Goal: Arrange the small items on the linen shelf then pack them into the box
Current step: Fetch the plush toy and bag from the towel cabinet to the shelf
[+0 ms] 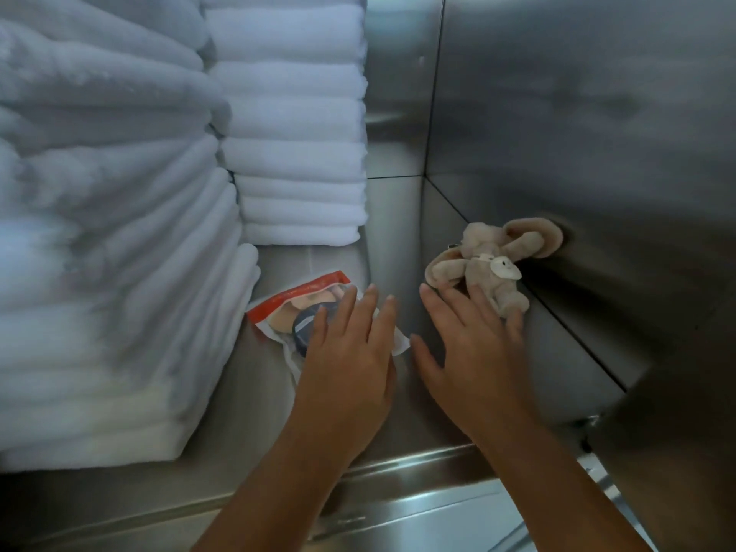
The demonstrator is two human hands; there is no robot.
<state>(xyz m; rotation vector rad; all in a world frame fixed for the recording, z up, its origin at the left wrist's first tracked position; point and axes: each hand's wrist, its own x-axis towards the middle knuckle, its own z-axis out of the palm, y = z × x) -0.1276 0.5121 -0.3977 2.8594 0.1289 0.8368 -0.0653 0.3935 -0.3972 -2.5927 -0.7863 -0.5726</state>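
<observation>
Your left hand (350, 352) lies flat over a thin plastic packet (302, 290) with an orange-red band, fingers straight and close together. The packet sits on the steel shelf (247, 392), just beside the stacked white towels (119, 233). A dark round thing (304, 328) shows at your fingertips; I cannot tell whether it is inside the packet or on top of it.

Your right hand (470, 352) is spread, its fingertips touching the lower end of a small beige plush toy (490, 268) that leans against the side wall (597, 153). Neither hand grips anything.

The packet is probably light, limp and slick on the metal, so pinch a corner of the film or slide it to the shelf edge. The toy is soft and light: take it round the body, not by the floppy ears. No box is in view.
</observation>
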